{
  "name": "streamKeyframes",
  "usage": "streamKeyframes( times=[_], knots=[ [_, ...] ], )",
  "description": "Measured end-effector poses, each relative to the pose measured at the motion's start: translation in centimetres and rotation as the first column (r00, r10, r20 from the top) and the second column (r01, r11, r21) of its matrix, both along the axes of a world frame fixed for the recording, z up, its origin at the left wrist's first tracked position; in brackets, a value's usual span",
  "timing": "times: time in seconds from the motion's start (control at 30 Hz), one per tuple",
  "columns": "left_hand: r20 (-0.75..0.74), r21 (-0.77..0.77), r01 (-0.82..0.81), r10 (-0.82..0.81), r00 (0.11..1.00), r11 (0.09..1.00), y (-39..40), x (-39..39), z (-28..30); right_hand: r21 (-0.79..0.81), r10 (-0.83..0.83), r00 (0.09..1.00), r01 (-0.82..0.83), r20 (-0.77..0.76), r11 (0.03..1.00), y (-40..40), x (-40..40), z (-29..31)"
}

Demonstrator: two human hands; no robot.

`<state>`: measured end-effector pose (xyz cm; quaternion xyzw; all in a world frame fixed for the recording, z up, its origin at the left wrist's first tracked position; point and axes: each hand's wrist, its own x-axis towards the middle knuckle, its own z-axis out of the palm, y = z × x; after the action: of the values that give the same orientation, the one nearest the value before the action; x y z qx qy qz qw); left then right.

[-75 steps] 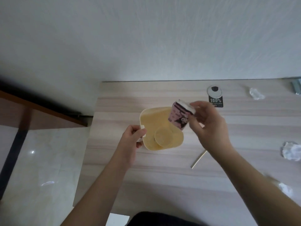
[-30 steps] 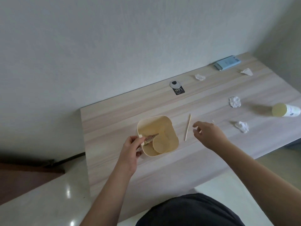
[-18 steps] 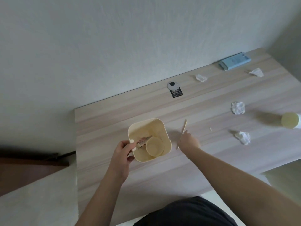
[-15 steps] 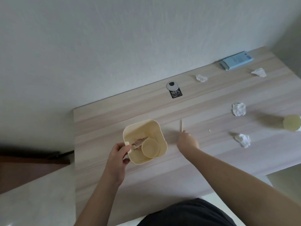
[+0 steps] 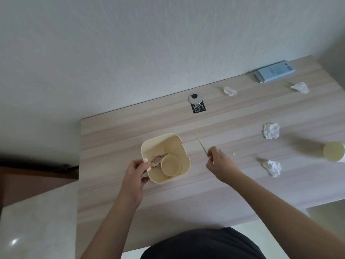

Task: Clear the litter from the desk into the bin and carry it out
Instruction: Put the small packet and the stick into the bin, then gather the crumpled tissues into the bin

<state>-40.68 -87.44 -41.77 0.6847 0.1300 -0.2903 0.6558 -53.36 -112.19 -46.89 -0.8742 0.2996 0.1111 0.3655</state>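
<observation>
Litter is going down piece by piece: the thin wooden stick [image 5: 201,144], which lay flat on the desk [image 5: 115,195] half a second ago, is now off the wood, pinched at its lower end between thumb and fingertips of my right hand [image 5: 220,165], just right of frame centre. My left hand [image 5: 137,171] still grips the near-left rim of the cream bin [image 5: 183,156], fingers closed on its edge. Inside the bin already sit a paper cup [image 5: 171,165] and a crushed pink wrapper [image 5: 157,159]. So the stick is, I judge, next in; the bin stands just left of it.

Four crumpled tissues [image 5: 271,131] remain scattered toward the right and upper right, with a second cup [image 5: 333,151] on its side at the right edge. A blue box [image 5: 274,71] lies at the upper right; whether it counts as litter I cannot tell.
</observation>
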Motion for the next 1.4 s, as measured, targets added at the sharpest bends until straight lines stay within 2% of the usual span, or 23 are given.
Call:
streamKeyframes(
  times=[0.13, 0.27, 0.33, 0.4, 0.57, 0.8, 0.93, 1.07, 1.27, 1.33, 1.4],
  knots=[
    [0.013, 0.02, 0.059, -0.059, 0.998, 0.998, -0.6, -0.1, 0.6, -0.023, 0.021, 0.958, -0.015, 0.285, 1.0, -0.7, -1.4, 5.0],
    [0.1, 0.043, 0.128, -0.131, 0.986, 0.991, -0.3, 0.0, 0.6, -0.197, 0.176, 0.845, -0.085, 0.505, 0.977, 0.1, -2.2, 9.9],
    [0.146, 0.036, 0.163, -0.167, 0.975, 0.986, 0.1, -0.1, 0.4, -0.321, 0.312, 0.818, -0.167, 0.483, 0.932, 1.1, -2.3, 11.3],
    [0.151, 0.028, 0.188, -0.19, 0.97, 0.982, 0.4, -0.3, 0.2, -0.39, 0.393, 0.83, -0.235, 0.397, 0.89, 2.4, -2.1, 11.9],
    [0.161, -0.014, 0.221, -0.216, 0.963, 0.975, 2.1, -0.4, 0.8, -0.385, 0.453, 0.873, -0.361, 0.18, 0.849, 7.0, -1.9, 11.1],
    [0.165, -0.058, 0.267, -0.255, 0.953, 0.962, 5.3, -0.3, 0.9, -0.379, 0.522, 0.832, -0.429, 0.188, 0.82, 12.6, 0.1, 11.2],
    [0.11, -0.144, 0.264, -0.25, 0.962, 0.954, 5.7, -0.6, 0.8, -0.411, 0.564, 0.797, -0.45, 0.216, 0.793, 14.7, 0.7, 11.4],
    [0.069, -0.216, 0.263, -0.254, 0.965, 0.94, 5.4, -0.9, 0.5, -0.437, 0.468, 0.828, -0.314, 0.308, 0.843, 14.6, -0.8, 11.7],
    [0.029, -0.277, 0.258, -0.261, 0.965, 0.926, 3.6, -1.1, 0.1, -0.441, 0.156, 0.876, 0.071, 0.457, 0.895, 9.1, -3.2, 12.6],
    [0.032, -0.27, 0.271, -0.273, 0.961, 0.924, 2.4, -1.4, 0.1, -0.387, -0.004, 0.9, 0.192, 0.437, 0.902, 5.8, -4.1, 12.0],
    [0.038, -0.264, 0.281, -0.281, 0.959, 0.923, 0.9, -1.7, 0.1, -0.315, -0.162, 0.928, 0.273, 0.336, 0.909, 2.3, -5.1, 10.3]
  ],
)
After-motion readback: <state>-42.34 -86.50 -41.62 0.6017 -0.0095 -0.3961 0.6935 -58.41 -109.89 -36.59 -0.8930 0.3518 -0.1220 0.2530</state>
